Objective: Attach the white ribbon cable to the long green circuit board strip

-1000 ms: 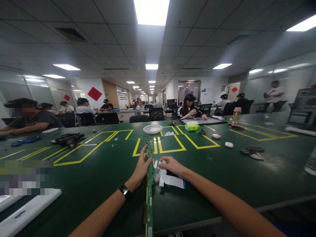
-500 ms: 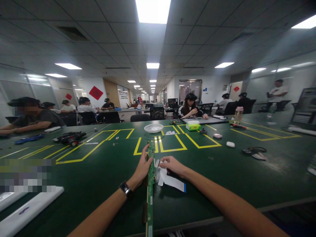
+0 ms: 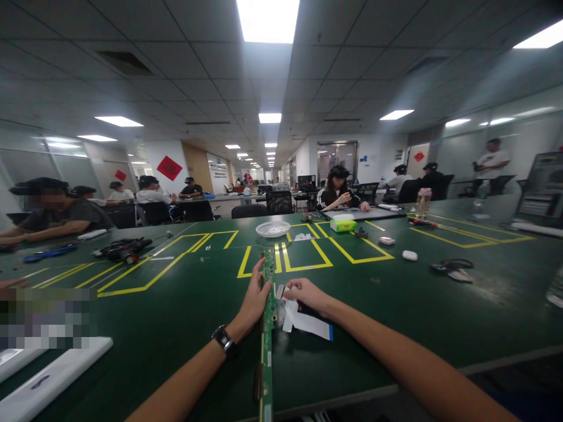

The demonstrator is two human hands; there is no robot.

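Observation:
A long, narrow green circuit board (image 3: 267, 346) runs from the near table edge toward the middle of the table. My left hand (image 3: 254, 299) grips its far part, thumb on the face and fingers along the left edge. Just right of the board, my right hand (image 3: 308, 293) pinches the end of a white ribbon cable (image 3: 308, 324) between thumb and fingers. The cable is folded, and its blue-tipped end points right, low over the table. The pinched end is close to the board's right edge; whether they touch I cannot tell.
The green table (image 3: 185, 328) carries yellow tape outlines. Beyond the board stands a white basket (image 3: 273, 229), with a green tissue pack (image 3: 343, 225) to its right. A white case (image 3: 409, 255) lies at right, white bars (image 3: 57, 375) at left. A co-worker (image 3: 336, 190) sits opposite.
My hands, the board and the ribbon cable keep almost the same places. The view has shifted slightly. At the left edge, another person's hand has come into view.

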